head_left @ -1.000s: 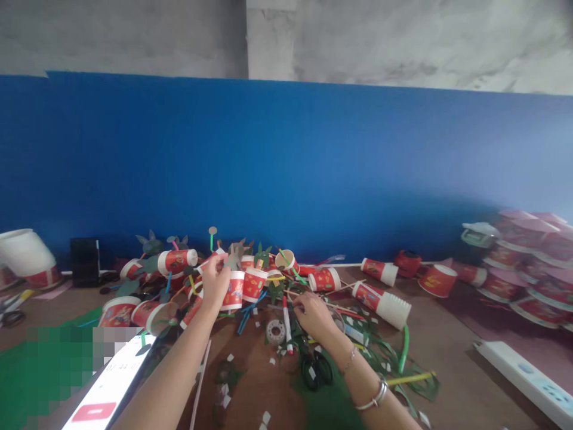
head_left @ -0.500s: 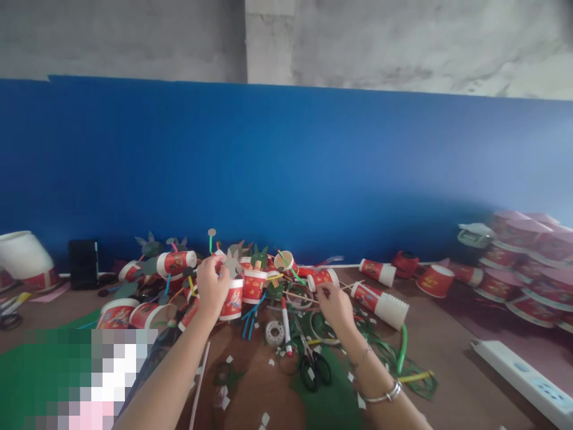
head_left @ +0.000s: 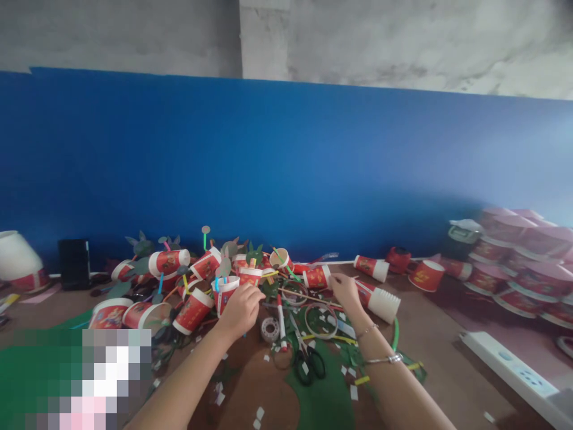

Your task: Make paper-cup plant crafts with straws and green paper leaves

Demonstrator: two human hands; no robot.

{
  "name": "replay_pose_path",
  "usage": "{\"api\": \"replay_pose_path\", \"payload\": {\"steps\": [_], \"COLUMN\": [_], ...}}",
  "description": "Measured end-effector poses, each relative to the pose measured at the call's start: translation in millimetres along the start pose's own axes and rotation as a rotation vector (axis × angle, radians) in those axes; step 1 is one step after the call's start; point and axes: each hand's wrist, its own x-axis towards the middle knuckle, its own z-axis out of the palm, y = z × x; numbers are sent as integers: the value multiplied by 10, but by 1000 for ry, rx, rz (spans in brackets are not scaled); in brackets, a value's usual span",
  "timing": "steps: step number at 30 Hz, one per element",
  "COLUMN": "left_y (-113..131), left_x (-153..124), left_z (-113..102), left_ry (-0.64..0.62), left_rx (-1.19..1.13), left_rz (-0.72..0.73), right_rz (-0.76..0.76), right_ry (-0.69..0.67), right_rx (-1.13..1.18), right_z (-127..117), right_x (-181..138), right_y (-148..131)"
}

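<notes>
My left grip (head_left: 242,309) is just in front of a printed red paper cup (head_left: 220,302), overlapping its lower right; the fingers are curled close together, and I cannot tell whether they pinch anything. The cup stands roughly upright toward the far edge of the bench (head_left: 250,388), a pale rim around its mouth and a bright blue piece at the rim's left. A grey rabbit-eared cutout (head_left: 225,264) shows above it. Just to the right is a white-rimmed cup (head_left: 249,276), half hidden by my hand. My right grip (head_left: 345,292) has its fingertips drawn together beside the white rim of a sideways red cup (head_left: 316,276); whether they pinch something, I cannot tell. Nearer the bench's near edge lie a tape roll (head_left: 270,337) and black-handled scissors (head_left: 306,350).
</notes>
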Motion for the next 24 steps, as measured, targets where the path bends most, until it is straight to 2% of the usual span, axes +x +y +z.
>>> {"api": "replay_pose_path", "payload": {"steps": [4,10,14,16,18,20,22,24], "left_y": [-38,183,309,407,530,642,700,687], "left_x": [-22,24,93,156,234,298,311,254], "left_z": [-4,-4,34,56,67,67,71,87], "left_ry": [-27,-41,15,90,160,188,221,276], "left_rx": [44,41,-139,-309,-526,-749,-932,-988], "left_rz": [40,6,-130,-261,-390,-466,-557,-749], "right_rz": [-3,-82,-193,-332,-460,-523,-502,-415], "right_ry": [-35,61,127,125,7,-126,-260,-326], "right_rx": [49,29,21,31,71,131,252,386], "right_z": [-32,-135,-276,-320,-315,-258,-171,-86], "right_x": [-20,-83,-259,-431,-636,-822,-933,-956], "right_y": [12,-129,-438,-672,-917,-1109,-1195,-1161]}}
